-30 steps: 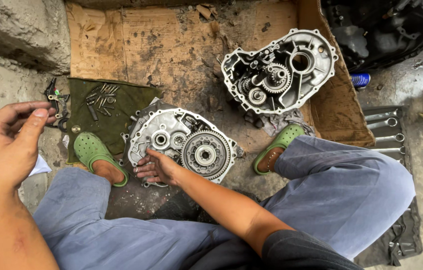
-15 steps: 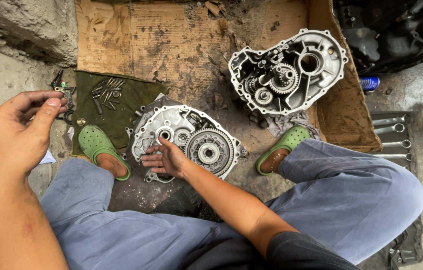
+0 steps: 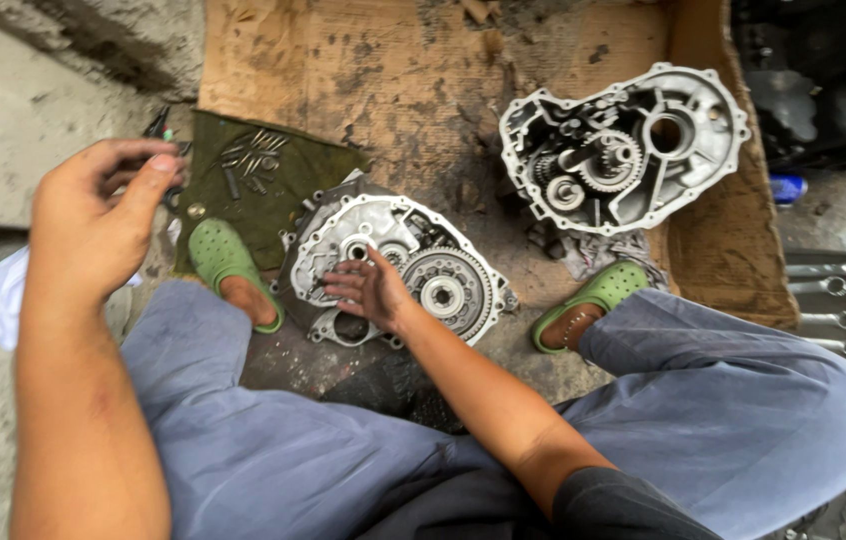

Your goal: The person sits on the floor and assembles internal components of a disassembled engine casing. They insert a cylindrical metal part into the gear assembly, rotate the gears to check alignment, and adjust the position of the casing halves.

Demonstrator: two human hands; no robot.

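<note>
Here, right hand flat, fingers spread on round grey aluminium gearbox cover; left hand raised well left (fingertips pinched, contents unclear).

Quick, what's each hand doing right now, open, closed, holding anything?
Left hand: raised, fingers pinched together; whether they grip anything cannot be told.
Right hand: open, fingers resting on the near engine case half, holding nothing.

Left hand is raised, fingers pinched together; right hand reaches down, fingers spread, palm down.
</note>
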